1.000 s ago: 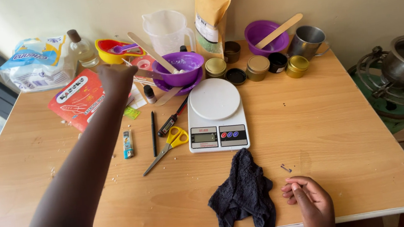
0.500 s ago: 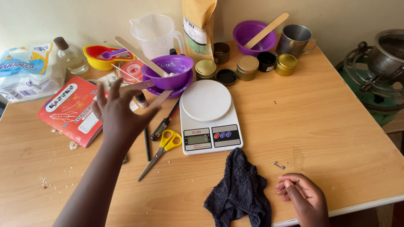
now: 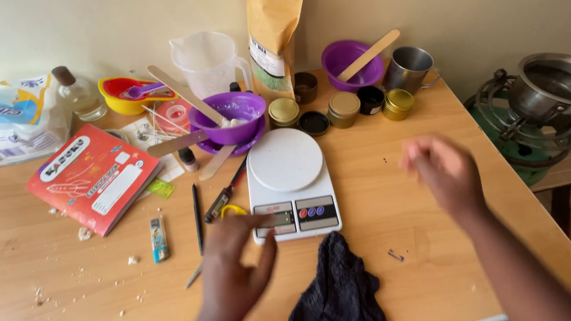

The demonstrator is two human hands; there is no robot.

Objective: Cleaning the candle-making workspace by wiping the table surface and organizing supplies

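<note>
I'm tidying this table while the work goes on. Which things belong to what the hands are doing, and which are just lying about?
In hand:
left hand, empty, at the kitchen scale
yellow-handled scissors, partly under that hand
right hand, empty, raised and blurred

Lying about:
red booklet
dark cloth
purple bowl
gold-lidded tins
metal cup

Home craft table (image 3: pixel 400 191): scale (image 3: pixel 290 181), tins (image 3: pixel 344 109)

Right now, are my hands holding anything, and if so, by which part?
Nothing is held. The left hand hovers open by the front of the kitchen scale, over the scissors. The right hand is blurred, open and empty above the table.
</note>
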